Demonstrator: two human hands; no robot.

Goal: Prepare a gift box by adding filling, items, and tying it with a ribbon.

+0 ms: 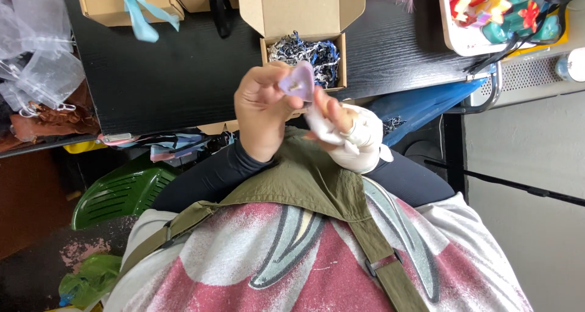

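The left hand [263, 108] sits just left of the picture's middle, its fingers curled around a small lilac heart-shaped piece [297, 81], pinched between thumb and fingertips at the hand's 2 o'clock. The right hand [348, 132] lies at the left hand's 4 o'clock, touching it; it is closed around a crumpled white cloth or tissue [359, 142], which covers most of the palm, with two fingers stretching up toward the heart. Whether those fingers touch the heart cannot be told.

At 12 o'clock from the heart, just beyond it, an open cardboard box [303, 19] stands on the black surface [183, 68], lid flap raised, filled with blue, white and black shredded paper [308, 53]. At 10 o'clock, well apart, a closed cardboard box tied with a light blue ribbon [137, 10] rests at the surface's far edge. Clear plastic bags [36, 56] lie at 9 o'clock. At 2 o'clock a white tray [454, 38] holds bright coloured shapes [506, 10]. A green plastic chair [119, 193] shows at 8 o'clock.
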